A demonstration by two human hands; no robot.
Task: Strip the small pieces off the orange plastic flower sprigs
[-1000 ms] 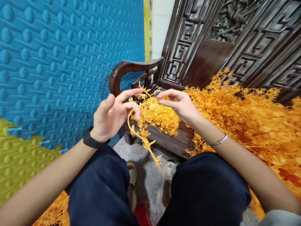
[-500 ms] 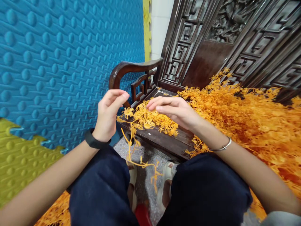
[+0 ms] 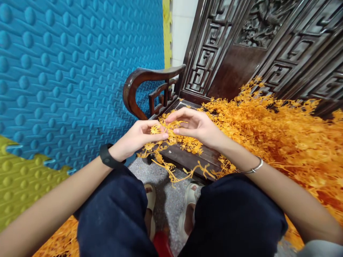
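My left hand is closed, thumb against fingers, on an orange artificial flower stem. Small blossoms show around its fingertips, and the thin branching stem hangs below, curving right above the floor. Close beside it, my right hand has its thumb and fingers curved and apart, with a small orange strand of the stem in the gap. Whether the right fingertips touch it I cannot tell. Under and behind both hands, a small heap of loose orange blossoms lies on the dark wooden seat.
A large mass of orange artificial flowers covers the seat on the right. The carved wooden backrest rises behind, with a curved armrest at left. Blue foam matting stands beyond it. A red object is between my feet.
My left hand has moved right with the flower stem, bringing it up to my right hand. The stem's hanging end has swung right and up. My right hand has spread its thumb and fingers.
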